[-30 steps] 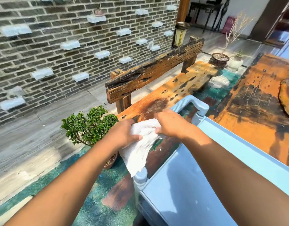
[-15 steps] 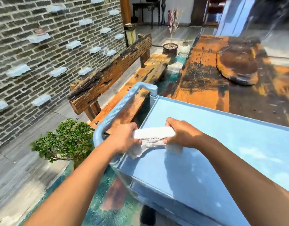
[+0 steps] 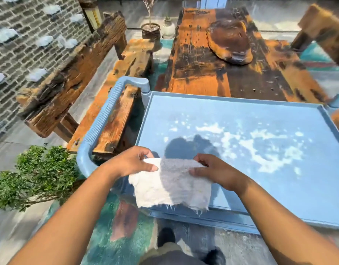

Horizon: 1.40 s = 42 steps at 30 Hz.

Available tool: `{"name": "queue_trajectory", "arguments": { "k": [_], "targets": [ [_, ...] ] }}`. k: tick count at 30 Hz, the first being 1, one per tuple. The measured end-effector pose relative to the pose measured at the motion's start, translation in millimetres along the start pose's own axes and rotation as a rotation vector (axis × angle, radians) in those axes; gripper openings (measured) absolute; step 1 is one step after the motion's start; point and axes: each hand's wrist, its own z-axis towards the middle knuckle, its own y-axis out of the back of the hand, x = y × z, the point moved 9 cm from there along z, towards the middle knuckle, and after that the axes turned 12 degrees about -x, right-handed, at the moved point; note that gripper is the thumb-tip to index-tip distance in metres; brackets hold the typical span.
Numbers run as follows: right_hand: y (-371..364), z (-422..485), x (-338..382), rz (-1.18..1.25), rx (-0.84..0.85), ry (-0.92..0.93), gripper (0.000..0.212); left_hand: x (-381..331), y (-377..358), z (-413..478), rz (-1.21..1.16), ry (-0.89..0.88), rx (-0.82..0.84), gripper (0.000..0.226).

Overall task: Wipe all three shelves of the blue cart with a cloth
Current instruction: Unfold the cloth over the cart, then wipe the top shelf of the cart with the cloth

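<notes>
The blue cart's top shelf fills the middle right of the view, with its ribbed handle curving along the left side. A white frayed cloth hangs spread over the shelf's near left corner. My left hand pinches the cloth's upper left edge. My right hand pinches its upper right edge. The cloth is held just above the shelf; whether it touches the surface is unclear. The lower shelves are hidden beneath the top one.
A rough wooden bench stands left of the cart, a long orange-brown wooden table behind it. A small green potted shrub sits at the lower left. A brick wall lies far left. Pots stand at the back.
The view has swung right and down onto the cart's top shelf. The cloth, bunched between my hands before, is now spread open and hanging flat over the near left corner.
</notes>
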Motion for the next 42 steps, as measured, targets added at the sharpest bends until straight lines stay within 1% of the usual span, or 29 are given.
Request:
{"name": "queue_trajectory", "arguments": {
  "k": [1,3,5,8,11,14,18,21,23,26,29,32,35,36,39,41,42],
  "targets": [
    [-1,5,-6,-0.010,-0.024,-0.029,0.034,4,-1,9,0.029,-0.008,-0.011,0.024],
    [-4,15,-20,-0.103,-0.092,-0.075,0.025,21,-7,27,0.146,-0.016,-0.024,0.022],
    [-4,27,-30,-0.260,-0.191,-0.087,0.019,39,-4,44,0.290,-0.036,-0.075,0.021],
    [-2,31,-28,-0.512,-0.333,-0.045,0.019,55,-4,62,0.340,-0.091,-0.115,0.015],
    [-8,31,-29,-0.629,-0.385,-0.015,0.022,56,0,73,0.440,-0.174,-0.173,0.008],
    [-12,27,-25,-0.737,-0.395,0.022,0.028,53,-3,76,0.522,-0.253,-0.155,0.004],
    [-17,24,-21,-0.854,-0.409,0.045,0.049,59,-5,78,0.560,-0.269,-0.159,0.005],
    [-27,19,-5,-0.852,-0.440,0.189,0.052,59,-7,77,0.569,-0.274,-0.162,0.007],
    [-42,17,3,-0.829,-0.403,0.321,0.049,59,-8,80,0.555,-0.266,-0.178,0.012],
    [-79,17,6,-0.848,-0.275,0.504,0.046,61,-9,83,0.550,-0.246,-0.172,0.018],
    [-112,15,-3,-0.944,-0.141,0.635,0.055,60,-12,86,0.612,-0.245,-0.136,0.022],
    [-121,13,-8,-1.025,-0.083,0.741,0.058,57,-11,83,0.662,-0.229,-0.149,0.024],
    [-125,18,-6,-1.017,0.012,0.799,0.057,52,-13,81,0.707,-0.227,-0.138,0.024],
    [-126,21,-5,-0.994,0.043,0.809,0.055,49,-13,82,0.699,-0.236,-0.130,0.027],
    [-127,30,-11,-0.955,0.148,0.766,0.055,41,-16,95,0.640,-0.235,-0.087,0.047],
    [-128,31,-12,-0.973,0.152,0.778,0.058,40,-19,102,0.631,-0.229,-0.045,0.056],
    [-128,33,-12,-0.969,0.152,0.796,0.058,38,-20,108,0.627,-0.227,-0.040,0.056]
  ]
}}
